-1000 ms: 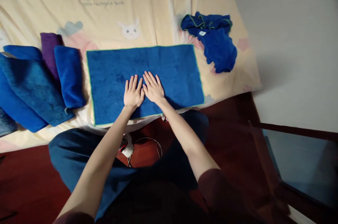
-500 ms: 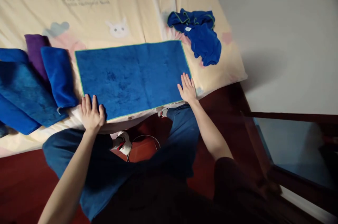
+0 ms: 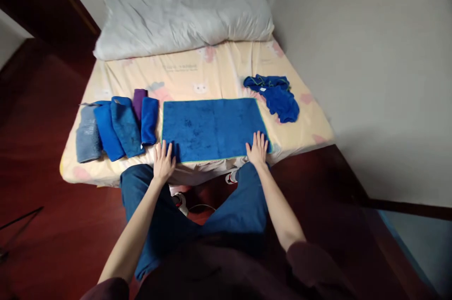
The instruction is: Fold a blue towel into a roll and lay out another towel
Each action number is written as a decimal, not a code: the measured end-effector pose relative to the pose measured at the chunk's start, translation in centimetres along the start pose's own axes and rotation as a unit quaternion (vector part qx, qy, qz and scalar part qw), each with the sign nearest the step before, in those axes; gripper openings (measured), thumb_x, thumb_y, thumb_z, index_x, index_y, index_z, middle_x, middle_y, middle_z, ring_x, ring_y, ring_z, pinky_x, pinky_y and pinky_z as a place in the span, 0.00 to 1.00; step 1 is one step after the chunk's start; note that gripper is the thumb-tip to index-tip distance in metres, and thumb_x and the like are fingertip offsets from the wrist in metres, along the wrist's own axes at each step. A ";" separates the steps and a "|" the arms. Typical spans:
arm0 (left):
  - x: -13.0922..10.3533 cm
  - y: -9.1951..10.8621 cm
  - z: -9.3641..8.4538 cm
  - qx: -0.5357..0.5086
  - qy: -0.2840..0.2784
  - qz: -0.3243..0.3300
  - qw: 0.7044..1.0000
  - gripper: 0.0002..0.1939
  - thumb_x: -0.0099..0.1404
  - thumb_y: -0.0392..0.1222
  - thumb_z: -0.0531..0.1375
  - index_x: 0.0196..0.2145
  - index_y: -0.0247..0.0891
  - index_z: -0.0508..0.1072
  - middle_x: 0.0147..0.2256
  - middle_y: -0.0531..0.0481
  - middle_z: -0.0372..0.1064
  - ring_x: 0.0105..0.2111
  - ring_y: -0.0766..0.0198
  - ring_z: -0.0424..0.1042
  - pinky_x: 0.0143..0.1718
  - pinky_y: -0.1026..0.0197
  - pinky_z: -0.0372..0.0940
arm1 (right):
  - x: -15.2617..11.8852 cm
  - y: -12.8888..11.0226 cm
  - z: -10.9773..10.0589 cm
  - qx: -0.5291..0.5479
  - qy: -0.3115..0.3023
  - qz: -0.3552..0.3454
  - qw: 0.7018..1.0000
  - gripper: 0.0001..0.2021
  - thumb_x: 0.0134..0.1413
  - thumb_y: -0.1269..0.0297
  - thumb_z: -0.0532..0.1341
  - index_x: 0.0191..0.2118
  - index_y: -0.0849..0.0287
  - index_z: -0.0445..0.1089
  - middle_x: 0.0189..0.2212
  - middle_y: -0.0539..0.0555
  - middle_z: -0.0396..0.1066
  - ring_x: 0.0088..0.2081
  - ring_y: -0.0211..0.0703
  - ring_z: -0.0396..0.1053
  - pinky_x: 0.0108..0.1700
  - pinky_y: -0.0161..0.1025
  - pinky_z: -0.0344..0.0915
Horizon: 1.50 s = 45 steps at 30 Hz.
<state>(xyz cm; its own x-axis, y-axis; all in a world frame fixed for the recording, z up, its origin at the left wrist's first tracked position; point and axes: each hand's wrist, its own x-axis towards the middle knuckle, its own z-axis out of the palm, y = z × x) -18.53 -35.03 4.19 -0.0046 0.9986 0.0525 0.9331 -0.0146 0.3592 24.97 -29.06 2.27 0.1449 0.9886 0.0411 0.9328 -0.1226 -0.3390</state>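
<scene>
A blue towel (image 3: pixel 215 128) with a thin green edge lies spread flat on the bed, close to its front edge. My left hand (image 3: pixel 164 162) rests palm down on the towel's near left corner, fingers apart. At the near right corner, my right hand (image 3: pixel 257 150) also lies flat with its fingers spread. Neither hand grips anything. Beyond the towel's right side sits a crumpled blue cloth (image 3: pixel 282 102) with green edging and a small white tag.
Left of the towel lie several folded towels: a grey-blue one (image 3: pixel 88 137), a blue one (image 3: pixel 108 135), a mottled blue one (image 3: pixel 127 130), a purple one (image 3: pixel 139 101) and another blue one (image 3: pixel 149 121). A large white pillow (image 3: pixel 183 8) spans the bed's (image 3: pixel 226 62) far end. A wall (image 3: pixel 374 78) stands right.
The view has tilted up and back, so the pillow and the whole bed now show. Both hands remain flat at the towel's near corners, and the towel lies the same way.
</scene>
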 end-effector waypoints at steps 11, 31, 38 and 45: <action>-15.9 -2.7 -5.7 0.011 0.122 -0.091 0.988 0.24 0.72 0.47 0.54 0.62 0.47 0.75 0.71 0.46 0.59 0.74 0.42 0.50 0.72 0.31 0.51 | -14.7 -7.5 3.0 0.359 -0.024 0.018 0.933 0.23 0.65 0.54 0.57 0.62 0.52 0.70 0.50 0.59 0.81 0.54 0.57 0.78 0.63 0.57 0.71; -17.1 -3.3 -5.7 0.038 0.103 -0.090 0.990 0.21 0.74 0.46 0.52 0.57 0.41 0.78 0.71 0.46 0.58 0.74 0.42 0.49 0.73 0.33 0.49 | -12.7 -12.1 8.6 0.708 -0.069 0.223 0.667 0.29 0.42 0.58 0.72 0.54 0.54 0.75 0.54 0.58 0.74 0.54 0.51 0.76 0.52 0.44 0.74; -17.3 -3.1 -5.9 0.036 0.101 -0.088 0.990 0.20 0.73 0.45 0.53 0.56 0.41 0.78 0.71 0.47 0.59 0.74 0.43 0.50 0.73 0.33 0.49 | -13.0 -12.9 7.9 0.755 -0.088 0.194 0.621 0.30 0.43 0.63 0.73 0.56 0.52 0.75 0.59 0.56 0.71 0.56 0.48 0.76 0.60 0.49 0.70; -16.3 -2.6 -5.4 0.042 0.114 -0.070 0.990 0.19 0.73 0.45 0.55 0.56 0.43 0.79 0.71 0.47 0.59 0.73 0.41 0.51 0.72 0.32 0.49 | -12.3 -12.8 9.1 0.712 -0.085 0.145 0.682 0.46 0.48 0.55 0.72 0.73 0.52 0.58 0.56 0.60 0.74 0.52 0.48 0.77 0.60 0.52 0.72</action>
<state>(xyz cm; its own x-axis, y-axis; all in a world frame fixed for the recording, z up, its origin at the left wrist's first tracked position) -22.84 -51.57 7.41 -0.2081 0.9531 0.2199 0.9442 0.1371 0.2995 8.27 -38.87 -2.45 0.1015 0.9514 -0.2906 -0.4100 -0.2262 -0.8836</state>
